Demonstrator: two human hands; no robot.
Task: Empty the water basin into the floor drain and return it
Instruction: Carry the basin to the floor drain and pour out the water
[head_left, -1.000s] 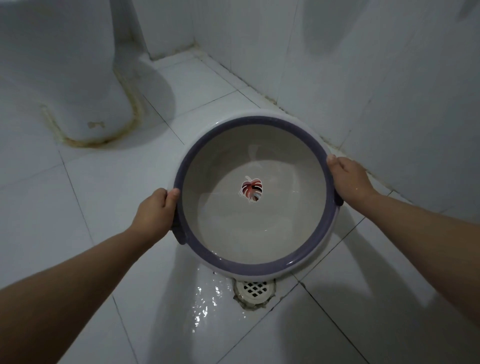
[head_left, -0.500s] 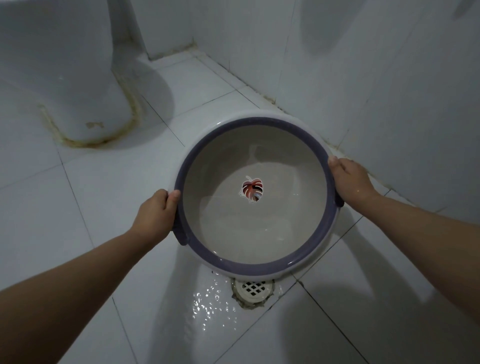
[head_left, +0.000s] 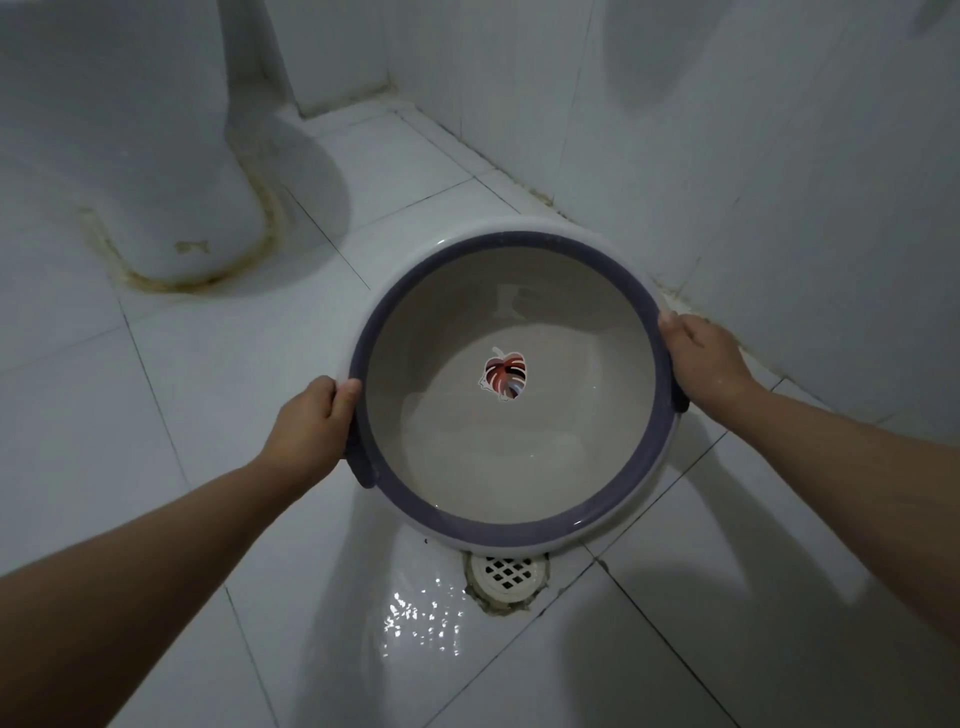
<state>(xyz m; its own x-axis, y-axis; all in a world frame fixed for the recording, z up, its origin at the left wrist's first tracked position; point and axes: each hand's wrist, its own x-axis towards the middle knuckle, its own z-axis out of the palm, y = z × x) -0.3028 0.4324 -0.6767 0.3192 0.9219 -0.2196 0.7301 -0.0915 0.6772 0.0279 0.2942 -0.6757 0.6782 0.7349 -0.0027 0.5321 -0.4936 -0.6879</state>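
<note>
The wall stands close right of the basin; open floor spreads left to the toilet base.

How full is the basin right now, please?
Nearly empty: the basin shows only a shallow pool over its bottom, toward the near side.

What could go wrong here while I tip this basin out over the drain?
The floor beside the drain is wet and shiny, so a foot could slip there. The basin hangs partly over the drain, so the water pooled at its near side might miss the grate and spread across the tiles. The right hand grips the rim close to the wall; tipping further could knock it.
</note>
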